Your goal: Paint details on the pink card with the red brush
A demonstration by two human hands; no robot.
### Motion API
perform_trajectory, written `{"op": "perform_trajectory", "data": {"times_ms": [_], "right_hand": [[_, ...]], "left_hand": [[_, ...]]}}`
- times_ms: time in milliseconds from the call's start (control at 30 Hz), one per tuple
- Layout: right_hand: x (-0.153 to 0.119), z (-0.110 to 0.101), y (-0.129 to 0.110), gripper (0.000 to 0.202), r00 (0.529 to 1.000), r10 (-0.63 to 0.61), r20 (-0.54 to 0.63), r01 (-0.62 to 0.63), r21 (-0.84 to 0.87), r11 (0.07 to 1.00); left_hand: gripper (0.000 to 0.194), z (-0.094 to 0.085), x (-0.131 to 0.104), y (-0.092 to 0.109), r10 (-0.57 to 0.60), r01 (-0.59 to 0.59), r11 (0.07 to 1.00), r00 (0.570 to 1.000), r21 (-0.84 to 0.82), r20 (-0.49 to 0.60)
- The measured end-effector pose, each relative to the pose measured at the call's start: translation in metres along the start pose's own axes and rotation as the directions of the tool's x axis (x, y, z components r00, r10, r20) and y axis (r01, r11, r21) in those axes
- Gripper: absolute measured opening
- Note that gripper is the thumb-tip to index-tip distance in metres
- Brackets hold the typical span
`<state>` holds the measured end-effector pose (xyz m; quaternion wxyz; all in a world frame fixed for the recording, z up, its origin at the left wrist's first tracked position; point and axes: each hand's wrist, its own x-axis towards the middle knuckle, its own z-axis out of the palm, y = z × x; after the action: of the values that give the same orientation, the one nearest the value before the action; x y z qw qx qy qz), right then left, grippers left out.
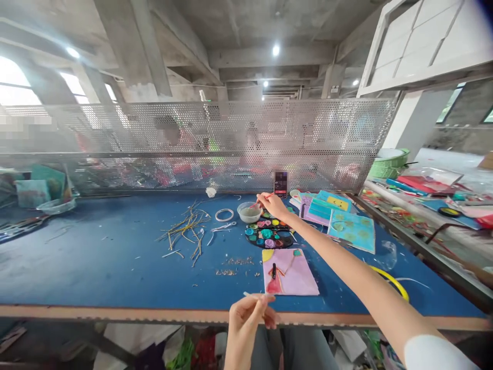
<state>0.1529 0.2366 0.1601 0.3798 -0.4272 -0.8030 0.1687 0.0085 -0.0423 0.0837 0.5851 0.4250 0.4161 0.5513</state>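
My right hand (274, 206) reaches forward and grips a thin red paintbrush (254, 205), its lower end at a clear plastic bowl (244, 216) of cloudy liquid. Just below that hand lie black paint palettes (251, 244) with wells of several colours. Near the table's front edge, my left hand (246, 321) is closed in a pinch on a thin whitish stick (248, 294), partly hidden by the fingers. Right beyond it, a square pink painted panel (301, 280) lies flat, showing a figure in a red dress, a yellow corner and a small teal shape on a line.
Dry twigs (188, 226), scissors (224, 226) and a tape ring (224, 215) lie left of the bowl. A phone (281, 185) stands behind. Painted panels (356, 231) and a yellow hoop (393, 280) are at right. A perforated metal screen (231, 133) closes the back.
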Motion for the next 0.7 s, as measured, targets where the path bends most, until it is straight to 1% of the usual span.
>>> {"op": "perform_trajectory", "data": {"times_ms": [100, 233, 333, 400, 500, 567, 700], "right_hand": [[0.007, 0.007, -0.004, 0.032, 0.999, 0.016, 0.034, -0.015, -0.026, 1.0], [0.014, 0.005, -0.006, 0.031, 0.998, 0.058, 0.03, -0.055, -0.085, 0.995], [0.018, 0.003, -0.008, 0.031, 0.996, 0.057, 0.072, -0.05, -0.096, 0.994], [0.02, 0.002, -0.009, 0.031, 0.994, 0.065, 0.086, -0.056, -0.108, 0.993], [0.025, 0.001, -0.009, 0.03, 0.994, 0.097, 0.056, -0.088, -0.143, 0.986], [0.029, 0.002, -0.01, 0.03, 0.994, 0.1, 0.054, -0.091, -0.149, 0.985], [0.031, 0.006, -0.01, 0.03, 0.991, 0.063, 0.115, -0.049, -0.123, 0.991]], "left_hand": [[0.038, -0.005, 0.003, -0.001, -0.004, 0.004, 1.0, 1.0, -0.007, -0.012], [0.041, -0.008, 0.009, -0.004, -0.022, 0.022, 0.999, 1.0, -0.029, -0.008], [0.042, -0.008, 0.014, -0.005, -0.038, 0.038, 0.999, 0.999, -0.04, -0.008], [0.038, -0.008, 0.016, -0.005, -0.052, 0.051, 0.998, 0.999, -0.034, -0.016], [0.03, -0.006, 0.018, -0.008, -0.06, 0.06, 0.998, 0.997, -0.005, -0.038], [0.032, -0.005, 0.018, -0.009, -0.052, 0.053, 0.998, 0.997, 0.014, -0.053], [0.039, -0.001, 0.018, -0.009, -0.024, 0.027, 0.999, 0.996, 0.036, -0.09]]}}
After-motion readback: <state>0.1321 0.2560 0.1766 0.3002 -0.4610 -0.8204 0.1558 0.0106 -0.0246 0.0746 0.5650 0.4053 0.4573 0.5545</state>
